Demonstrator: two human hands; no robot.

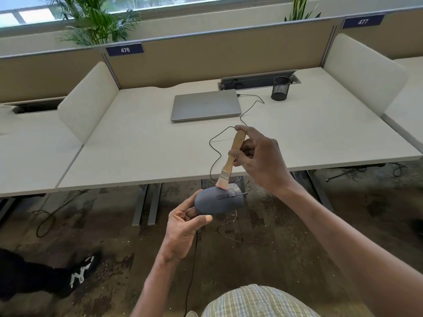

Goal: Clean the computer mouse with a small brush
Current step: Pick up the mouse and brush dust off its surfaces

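A grey wired computer mouse (217, 201) is held in the air in front of the desk edge. My left hand (184, 227) grips it from below, thumb on its near side. My right hand (258, 156) pinches the wooden handle of a small flat brush (231, 161). The brush points down and its pale bristles touch the top of the mouse near the buttons. The mouse's black cable (216, 152) loops over the desk toward the laptop.
A shut silver laptop (206, 105) lies on the white desk (137, 143), with a black mesh pen cup (281, 88) to its right. White side dividers flank the desk. More cables lie on the floor below. A dark shoe (80, 274) shows at lower left.
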